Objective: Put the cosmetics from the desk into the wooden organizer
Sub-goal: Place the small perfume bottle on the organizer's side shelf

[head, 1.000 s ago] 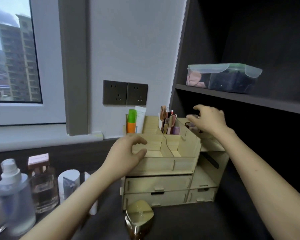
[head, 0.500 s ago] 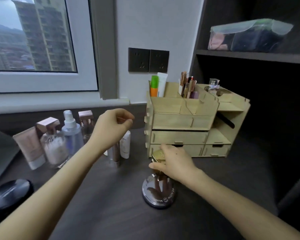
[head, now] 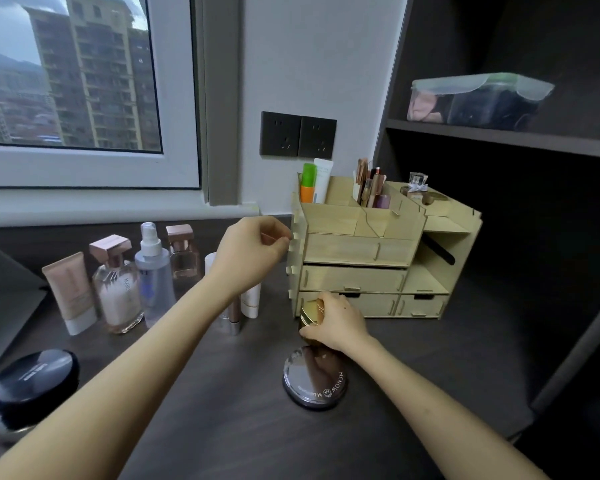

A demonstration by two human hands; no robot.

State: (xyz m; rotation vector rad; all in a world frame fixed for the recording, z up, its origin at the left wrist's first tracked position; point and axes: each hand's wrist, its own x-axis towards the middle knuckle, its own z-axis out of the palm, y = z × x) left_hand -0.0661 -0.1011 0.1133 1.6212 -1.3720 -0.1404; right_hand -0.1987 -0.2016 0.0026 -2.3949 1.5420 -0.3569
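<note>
Item: gold faceted cosmetic jar (head: 310, 313), low at the dark worktop (head: 222, 410) just before the light wooden organizer's (head: 361, 251) bottom drawers, with right hand (head: 336, 320) fingers curled round it. Left hand (head: 253, 252) is loosely curled, apparently empty, beside the organizer's left wall. Risk: the glossy jar may slip from this top grip onto the round mirrored compact (head: 315, 379) just below.

Both bare forearms reach forward from the lower corners of the view. The left hand (head: 253, 252) is held up, its wrist slightly bent and its fingers loosely curled toward the thumb (the back of the hand faces the camera). The right hand (head: 338, 322) sits lower, knuckles up, with fingers and thumb wrapped round a small round gold-lidded jar (head: 309, 312).
</note>
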